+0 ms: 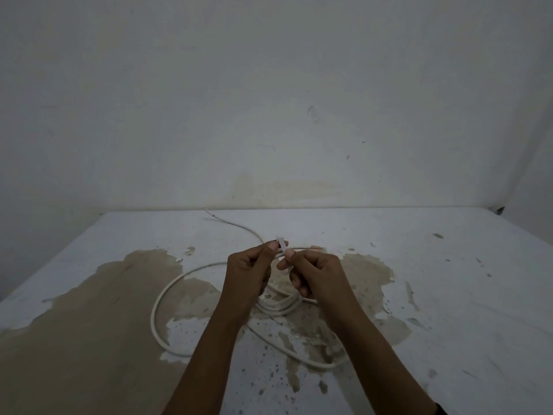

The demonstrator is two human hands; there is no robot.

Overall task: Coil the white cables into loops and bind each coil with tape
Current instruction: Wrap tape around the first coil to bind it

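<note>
A white cable [158,310] lies in loose loops on the worn white table [449,280], under and around my forearms. One thin end of it [227,223] trails toward the back wall. A short strip of pale tape [282,246] is pinched between both hands above the cable. My left hand [250,271] grips the strip's upper part with thumb and forefinger. My right hand [311,271] grips its lower part, fingers curled. Part of the loops is hidden behind my hands and wrists.
The table's paint has peeled away in large brown patches [89,310] at the left and centre. A stained white wall [269,100] rises right behind the table's far edge. A small dark object [499,209] sits at the back right corner.
</note>
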